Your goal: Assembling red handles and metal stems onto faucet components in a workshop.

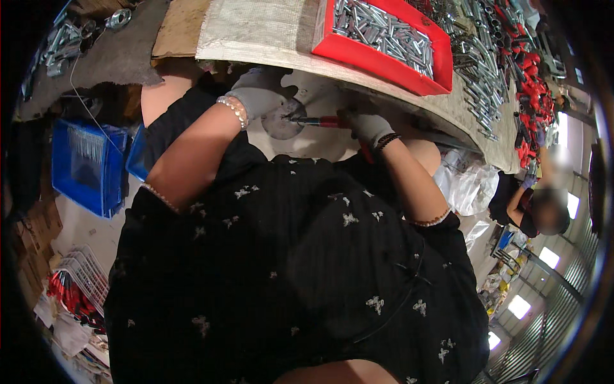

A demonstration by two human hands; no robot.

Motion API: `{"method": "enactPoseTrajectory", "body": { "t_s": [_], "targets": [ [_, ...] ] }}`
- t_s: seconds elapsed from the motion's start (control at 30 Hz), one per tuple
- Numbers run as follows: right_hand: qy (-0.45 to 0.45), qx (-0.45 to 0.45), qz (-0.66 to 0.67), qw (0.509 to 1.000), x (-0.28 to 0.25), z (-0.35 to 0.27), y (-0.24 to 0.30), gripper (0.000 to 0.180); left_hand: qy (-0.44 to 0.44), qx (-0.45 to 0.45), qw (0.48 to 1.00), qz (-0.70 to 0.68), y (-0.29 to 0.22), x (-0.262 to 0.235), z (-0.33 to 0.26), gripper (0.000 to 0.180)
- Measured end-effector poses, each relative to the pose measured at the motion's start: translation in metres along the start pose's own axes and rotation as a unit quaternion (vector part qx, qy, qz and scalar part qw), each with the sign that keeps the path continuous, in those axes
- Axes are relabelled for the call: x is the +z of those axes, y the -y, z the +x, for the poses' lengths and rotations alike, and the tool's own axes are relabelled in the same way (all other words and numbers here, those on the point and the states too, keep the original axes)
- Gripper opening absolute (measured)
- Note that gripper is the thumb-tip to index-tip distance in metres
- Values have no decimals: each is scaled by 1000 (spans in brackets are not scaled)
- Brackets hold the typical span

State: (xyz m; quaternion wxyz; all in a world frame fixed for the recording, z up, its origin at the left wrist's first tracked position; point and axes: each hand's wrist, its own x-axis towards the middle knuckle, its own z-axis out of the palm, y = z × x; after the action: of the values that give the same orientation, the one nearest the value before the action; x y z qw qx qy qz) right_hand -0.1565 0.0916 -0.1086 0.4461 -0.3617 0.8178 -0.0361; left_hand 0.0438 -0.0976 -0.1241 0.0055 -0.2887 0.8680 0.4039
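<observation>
Above both hands stretched the long workbench (268, 35) with its pale woven covering, its edge curving just over the knuckles. On it, up and to the right of the right hand, stood a red rectangular plastic tray (358, 54) filled with short silver metal tubes (384, 35), and farther right lay a loose heap of silver rods and red-handled parts (511, 70). Well to the left of the left hand, lower down, sat a blue plastic crate (83, 166). Far off to the right of the right hand, another person in dark clothing (524, 205) worked at the same bench. The left hand (259, 93), in a light grey glove with a bead bracelet at the wrist, was clasped around a round grey metal disc (283, 120) held below the bench edge. The right hand (368, 125), gloved alike, was closed about a red-handled tool (323, 121), whose thin metal tip met the disc's centre, directly between the two hands.
</observation>
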Motion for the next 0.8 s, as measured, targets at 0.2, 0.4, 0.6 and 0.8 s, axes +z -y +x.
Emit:
{"method": "enactPoseTrajectory", "body": {
  "t_s": [0.2,0.4,0.6,0.8],
  "targets": [
    [-61,-48,-76,994,10,28,-11,38,20,-11,1000,19,3,2,8,60],
    [-214,-655,-259,677,4,7,9,25,67,43,996,43,-3,-3,1,59],
    [-62,-95,-193,975,48,-18,38,31,251,124,949,148,-47,53,-5,47],
    [54,-114,-278,952,60,15,45,30,94,144,977,124,-6,110,16,35]
  ]
}}
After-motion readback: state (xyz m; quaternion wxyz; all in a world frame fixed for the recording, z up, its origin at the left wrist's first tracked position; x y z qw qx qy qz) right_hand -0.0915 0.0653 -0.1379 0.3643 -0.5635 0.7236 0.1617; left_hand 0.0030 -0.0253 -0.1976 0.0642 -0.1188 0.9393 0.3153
